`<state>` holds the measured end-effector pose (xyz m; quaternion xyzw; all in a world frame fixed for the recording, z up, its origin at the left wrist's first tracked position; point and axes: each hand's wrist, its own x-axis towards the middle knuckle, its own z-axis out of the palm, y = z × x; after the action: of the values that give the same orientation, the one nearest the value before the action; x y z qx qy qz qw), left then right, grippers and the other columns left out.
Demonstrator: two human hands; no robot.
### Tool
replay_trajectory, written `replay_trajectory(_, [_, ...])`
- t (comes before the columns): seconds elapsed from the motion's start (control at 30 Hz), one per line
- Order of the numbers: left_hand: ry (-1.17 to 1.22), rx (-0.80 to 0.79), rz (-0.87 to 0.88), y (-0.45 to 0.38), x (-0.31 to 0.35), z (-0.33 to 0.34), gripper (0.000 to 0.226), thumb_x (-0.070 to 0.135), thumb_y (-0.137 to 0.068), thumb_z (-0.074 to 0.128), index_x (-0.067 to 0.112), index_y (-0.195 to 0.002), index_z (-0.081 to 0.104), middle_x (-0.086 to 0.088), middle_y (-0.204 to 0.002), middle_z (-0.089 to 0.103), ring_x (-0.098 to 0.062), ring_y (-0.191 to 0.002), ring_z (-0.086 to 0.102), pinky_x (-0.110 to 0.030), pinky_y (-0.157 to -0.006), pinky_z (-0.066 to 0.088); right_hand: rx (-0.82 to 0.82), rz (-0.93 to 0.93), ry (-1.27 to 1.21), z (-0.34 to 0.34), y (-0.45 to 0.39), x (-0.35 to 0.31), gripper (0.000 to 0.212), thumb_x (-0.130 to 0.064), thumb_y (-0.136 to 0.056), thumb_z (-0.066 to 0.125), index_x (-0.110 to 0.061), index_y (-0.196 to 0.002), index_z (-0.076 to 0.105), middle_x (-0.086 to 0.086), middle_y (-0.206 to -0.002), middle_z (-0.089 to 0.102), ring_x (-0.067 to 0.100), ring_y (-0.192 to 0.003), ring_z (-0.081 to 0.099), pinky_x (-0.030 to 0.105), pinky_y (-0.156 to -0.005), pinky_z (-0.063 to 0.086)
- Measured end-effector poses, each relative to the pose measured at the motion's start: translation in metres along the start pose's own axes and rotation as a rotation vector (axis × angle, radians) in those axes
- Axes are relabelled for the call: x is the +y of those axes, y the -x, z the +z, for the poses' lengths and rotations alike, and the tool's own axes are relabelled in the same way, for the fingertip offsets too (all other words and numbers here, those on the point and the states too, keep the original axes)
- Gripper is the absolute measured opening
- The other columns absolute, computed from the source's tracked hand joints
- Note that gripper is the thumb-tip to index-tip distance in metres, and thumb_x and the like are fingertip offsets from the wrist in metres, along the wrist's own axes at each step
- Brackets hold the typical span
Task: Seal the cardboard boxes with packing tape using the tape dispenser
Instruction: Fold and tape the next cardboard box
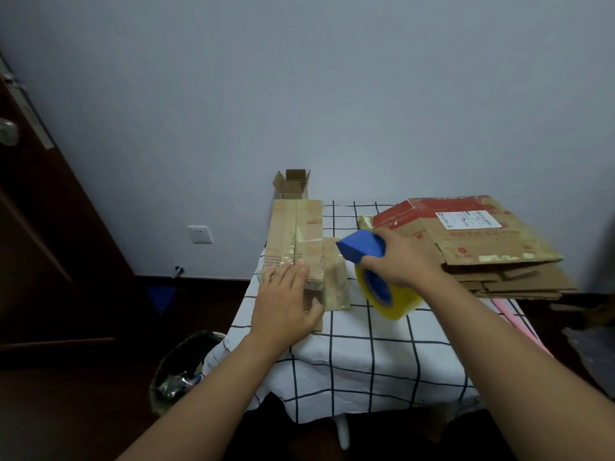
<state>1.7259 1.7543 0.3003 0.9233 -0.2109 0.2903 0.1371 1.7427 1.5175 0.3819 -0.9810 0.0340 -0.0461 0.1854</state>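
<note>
Head view, left to right: dark wooden door (50, 227) at far left; bin (179, 371) on floor below table edge; left hand (286, 304) flat, fingers straight, pressing down on near end of long cardboard box (296, 241) lying on checked tablecloth (366, 354); small open box (293, 184) behind it by wall; right hand (402, 257) curled round blue tape dispenser (362, 247), yellowish tape roll (392, 297) below, held just beside box's right flap; flattened cartons (482, 247) stacked at right, top one red-printed with white label
</note>
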Motion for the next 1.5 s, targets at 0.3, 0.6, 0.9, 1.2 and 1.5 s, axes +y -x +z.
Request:
replay_trajectory(0.3, [-0.013,0.096,-0.25,-0.017,0.029,0.004,0.043,0.057,-0.088,0.051,0.016,-0.084,0.06,0.001,-0.088,0.064,-0.023,-0.092,0.06,-0.046,-0.099,0.043,0.27,0.197,-0.345,0.074,0.026,-0.014,0.073,-0.057,-0.084,0.059,-0.042,-0.148,0.029,0.001,-0.117,0.057,0.025,-0.096,0.056,0.035,-0.071,0.043])
replay_trajectory(0.6, [-0.08,0.127,-0.371,-0.02,0.045,0.02,0.028,0.034,-0.081,0.07,0.009,-0.089,0.061,-0.008,-0.095,0.064,-0.033,-0.101,0.061,-0.052,-0.103,0.04,0.262,0.273,-0.248,0.089,0.037,-0.004,0.077,-0.065,-0.087,0.048,-0.048,-0.153,0.014,0.002,-0.108,0.05,0.023,-0.084,0.047,0.034,-0.069,0.042])
replay_trajectory(0.9, [-0.069,0.136,-0.312,-0.012,0.04,0.028,0.04,0.036,-0.079,0.074,0.006,-0.102,0.062,-0.011,-0.108,0.066,-0.033,-0.115,0.058,-0.052,-0.106,0.039,0.218,0.226,-0.22,0.088,0.035,0.005,0.076,-0.059,-0.089,0.047,-0.045,-0.155,0.012,0.001,-0.103,0.048,0.023,-0.083,0.049,0.033,-0.064,0.039])
replay_trajectory(1.2, [-0.079,0.108,-0.147,0.008,0.016,0.021,0.058,0.052,-0.083,0.05,0.018,-0.128,0.061,-0.004,-0.14,0.055,-0.032,-0.136,0.041,-0.049,-0.115,0.021,0.194,0.226,-0.215,0.088,0.025,0.01,0.075,-0.062,-0.088,0.045,-0.047,-0.154,0.012,0.001,-0.102,0.05,0.023,-0.085,0.052,0.034,-0.064,0.04])
replay_trajectory(1.5, [-0.068,0.033,-0.284,0.012,0.009,0.004,0.065,0.056,-0.079,0.049,0.017,-0.13,0.056,-0.007,-0.141,0.052,-0.026,-0.137,0.041,-0.044,-0.112,0.017,0.184,0.222,-0.191,0.088,0.017,0.009,0.074,-0.061,-0.088,0.046,-0.045,-0.154,0.016,0.004,-0.1,0.052,0.028,-0.085,0.053,0.036,-0.064,0.04])
